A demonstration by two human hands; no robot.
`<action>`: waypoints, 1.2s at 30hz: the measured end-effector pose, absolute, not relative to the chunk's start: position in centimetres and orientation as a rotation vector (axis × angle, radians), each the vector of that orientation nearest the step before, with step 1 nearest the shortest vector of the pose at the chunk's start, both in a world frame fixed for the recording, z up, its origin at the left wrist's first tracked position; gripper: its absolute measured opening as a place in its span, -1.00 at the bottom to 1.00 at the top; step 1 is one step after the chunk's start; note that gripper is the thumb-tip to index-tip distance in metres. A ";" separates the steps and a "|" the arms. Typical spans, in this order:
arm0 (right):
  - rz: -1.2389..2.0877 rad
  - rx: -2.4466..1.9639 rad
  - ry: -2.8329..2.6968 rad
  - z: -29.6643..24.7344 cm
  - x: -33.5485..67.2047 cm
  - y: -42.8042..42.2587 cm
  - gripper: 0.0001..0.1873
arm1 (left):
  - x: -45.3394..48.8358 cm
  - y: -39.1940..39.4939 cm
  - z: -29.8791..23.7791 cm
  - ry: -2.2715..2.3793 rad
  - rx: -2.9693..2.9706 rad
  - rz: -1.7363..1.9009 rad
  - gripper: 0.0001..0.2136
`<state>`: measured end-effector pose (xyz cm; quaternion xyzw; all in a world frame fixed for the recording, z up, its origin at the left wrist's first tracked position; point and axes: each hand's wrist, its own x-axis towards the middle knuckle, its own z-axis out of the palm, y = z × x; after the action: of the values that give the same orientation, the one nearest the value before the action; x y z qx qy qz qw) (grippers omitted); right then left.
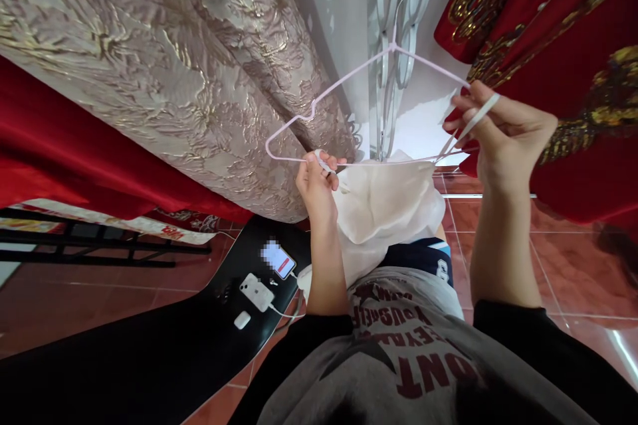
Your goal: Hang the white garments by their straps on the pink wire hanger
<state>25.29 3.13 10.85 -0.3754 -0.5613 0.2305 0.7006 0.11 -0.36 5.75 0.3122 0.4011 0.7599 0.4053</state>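
Note:
A pale pink clothes hanger (351, 73) hangs in front of me, its hook up near the white metal rack. My left hand (318, 187) is closed on a thin white strap by the hanger's lower bar, toward its left corner. At the hanger's right end, my right hand (508, 136) pinches another white strap (479, 116), its fingers touching the sloping arm. Both straps belong to a white, thin-fabric garment (391, 202) that droops below the bar, in front of my legs. The hanger's right corner is hidden behind my right hand.
Embossed beige-gold cloth (199, 66) hangs at left, red cloth with gold sequins (588, 99) at right. The white metal rack (383, 73) stands ahead. On a black bench (149, 339) lie a lit phone (282, 260), a white phone (256, 292), a small white case (242, 320) and cables.

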 end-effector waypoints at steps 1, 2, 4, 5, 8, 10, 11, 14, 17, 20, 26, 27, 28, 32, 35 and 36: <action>0.494 -0.828 -1.218 10.8 25.7 3.3 -0.74 | 0.1 -0.4 5.7 1.004 0.789 1.923 -0.52; 0.456 -0.822 -1.172 10.8 26.2 3.6 -0.75 | 0.1 -0.4 5.7 1.004 0.794 1.920 -0.52; 0.352 -0.795 -1.059 10.5 28.0 4.2 -0.76 | -0.1 -0.4 5.9 1.020 0.809 1.904 -0.52; 0.299 -0.775 -1.005 10.3 28.9 4.4 -0.77 | -0.3 -0.5 5.9 1.030 0.817 1.895 -0.52; 0.187 -0.739 -0.925 9.8 31.0 4.1 -0.84 | -0.5 -0.6 6.1 1.041 0.816 1.884 -0.50; 0.117 -0.747 -0.921 9.8 30.6 2.7 -0.88 | -0.4 -0.7 5.9 1.020 0.796 1.867 -0.51; 0.044 -0.738 -0.916 10.0 29.9 1.7 -0.91 | -0.2 -0.7 5.8 1.004 0.781 1.847 -0.52; 0.055 -0.842 -1.159 11.0 26.9 -1.1 -0.91 | 0.9 -0.7 5.3 0.961 0.727 1.772 -0.56; 0.300 -0.947 -1.664 11.1 24.5 -1.9 -0.87 | 1.9 -0.8 5.1 0.945 0.698 1.768 -0.58; 0.429 -0.966 -1.968 9.8 23.6 -0.5 -0.73 | 2.1 -1.2 5.4 1.009 0.726 1.786 -0.58; 0.373 -0.986 -1.976 7.9 23.4 0.2 -0.70 | -0.9 -2.2 5.0 1.235 0.872 1.933 -0.76; 0.357 -0.990 -1.956 7.9 23.4 0.0 -0.71 | -1.6 -2.3 4.7 1.288 0.892 2.016 -0.81; 0.340 -0.990 -1.941 8.0 23.5 -0.3 -0.72 | -2.2 -2.4 4.6 1.349 0.908 2.105 -0.85; 0.299 -0.980 -1.914 8.3 23.9 -0.8 -0.73 | -4.0 -2.4 4.5 1.552 0.966 2.413 -0.79; 0.305 -0.975 -1.932 8.0 23.8 -0.7 -0.72 | -4.6 -2.1 5.4 1.429 1.094 2.498 -0.84; 0.309 -0.970 -1.942 7.9 23.8 -0.7 -0.72 | -4.8 -1.9 5.7 1.367 1.181 2.449 -0.84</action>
<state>23.76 -0.66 7.89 -0.3935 -0.7878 0.1253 0.4569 -4.75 -1.87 5.74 0.3877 0.4487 0.8037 0.0493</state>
